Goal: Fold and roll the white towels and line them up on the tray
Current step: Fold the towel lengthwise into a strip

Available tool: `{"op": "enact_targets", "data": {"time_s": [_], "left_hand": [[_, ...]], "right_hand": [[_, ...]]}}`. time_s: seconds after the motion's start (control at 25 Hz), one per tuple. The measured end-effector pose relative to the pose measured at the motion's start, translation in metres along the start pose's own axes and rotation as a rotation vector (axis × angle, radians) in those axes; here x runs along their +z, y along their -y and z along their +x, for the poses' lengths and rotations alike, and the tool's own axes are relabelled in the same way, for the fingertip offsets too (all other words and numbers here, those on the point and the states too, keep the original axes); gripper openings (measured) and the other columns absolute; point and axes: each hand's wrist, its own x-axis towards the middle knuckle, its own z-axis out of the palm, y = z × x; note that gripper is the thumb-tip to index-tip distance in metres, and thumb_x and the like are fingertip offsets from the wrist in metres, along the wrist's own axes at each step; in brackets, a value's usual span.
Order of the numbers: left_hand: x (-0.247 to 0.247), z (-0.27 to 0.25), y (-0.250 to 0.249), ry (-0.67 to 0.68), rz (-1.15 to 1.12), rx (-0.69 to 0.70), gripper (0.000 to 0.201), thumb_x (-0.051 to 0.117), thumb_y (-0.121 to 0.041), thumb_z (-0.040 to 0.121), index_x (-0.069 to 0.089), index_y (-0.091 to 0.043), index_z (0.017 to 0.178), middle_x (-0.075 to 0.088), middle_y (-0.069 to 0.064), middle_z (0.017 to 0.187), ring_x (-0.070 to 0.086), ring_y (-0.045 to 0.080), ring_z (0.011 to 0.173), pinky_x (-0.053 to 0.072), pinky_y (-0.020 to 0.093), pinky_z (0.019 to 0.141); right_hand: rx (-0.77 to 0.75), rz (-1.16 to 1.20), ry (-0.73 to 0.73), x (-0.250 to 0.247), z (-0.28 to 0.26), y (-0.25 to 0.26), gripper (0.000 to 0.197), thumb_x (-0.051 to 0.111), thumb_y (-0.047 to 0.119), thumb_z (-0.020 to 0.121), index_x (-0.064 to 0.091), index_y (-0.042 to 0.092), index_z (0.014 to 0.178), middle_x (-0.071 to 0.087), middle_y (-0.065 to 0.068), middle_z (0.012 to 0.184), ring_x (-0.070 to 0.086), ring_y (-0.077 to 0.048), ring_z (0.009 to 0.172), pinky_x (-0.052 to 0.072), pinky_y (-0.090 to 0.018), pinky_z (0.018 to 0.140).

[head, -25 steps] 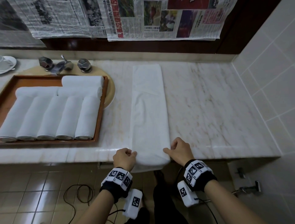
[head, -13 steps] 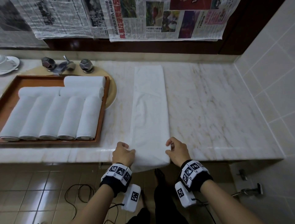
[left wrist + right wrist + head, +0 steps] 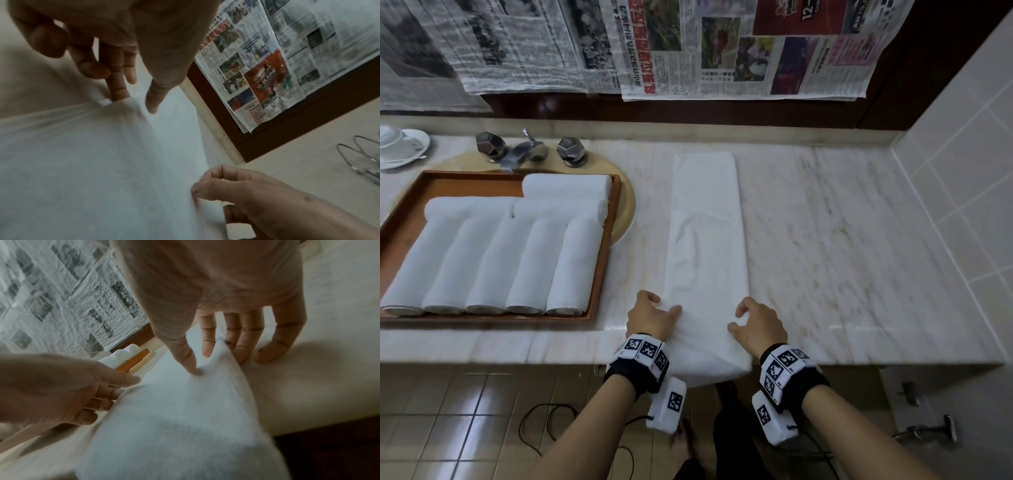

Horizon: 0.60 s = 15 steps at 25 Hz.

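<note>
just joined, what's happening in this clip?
A person is working on a white towel folded into a long strip on the marble counter, its near end hanging over the edge. The left hand pinches the strip's left edge and the right hand pinches its right edge, both near the counter's front. It is not rolled yet. To the left, the wooden tray already holds eight rolled towels: five in a front row, three lying crosswise behind.

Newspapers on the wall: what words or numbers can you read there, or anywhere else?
"12-14 JUNE": on the red advert in the newspaper.
Red Chinese headline: too blurred to read.
Rest of the newspaper: print too small.
Wristband markers: black-and-white patterns, tiny letters illegible.
</note>
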Motion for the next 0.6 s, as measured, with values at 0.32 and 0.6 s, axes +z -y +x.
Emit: {"op": "enact_targets", "data": {"time_s": [0.32,0.6], "left_hand": [[0.001,0.021,-0.017,-0.023,-0.033,-0.037,0.034,0.074,-0.032,0.074,0.052,-0.024,0.1,0.064,-0.001,0.094,0.062,0.023,0.085,0.049,0.031,0.073],[0.005,0.037,-0.042,-0.061,-0.01,-0.026,0.032,0.069,-0.032,0.076,0.049,-0.025,0.099,0.06,-0.006,0.087,0.06,0.025,0.087,0.049,0.041,0.089]], "right_hand": [[0.011,0.006,0.002,-0.009,0.035,0.02,0.017,0.059,0.032,0.09,0.049,0.025,0.101,0.049,0.001,0.111,0.045,-0.019,0.087,0.038,-0.03,0.073],[0.024,0.004,-0.013,-0.018,0.068,0.031,0.01,0.054,0.023,0.091,0.048,0.024,0.1,0.05,0.001,0.109,0.046,-0.019,0.087,0.039,-0.03,0.074]]}}
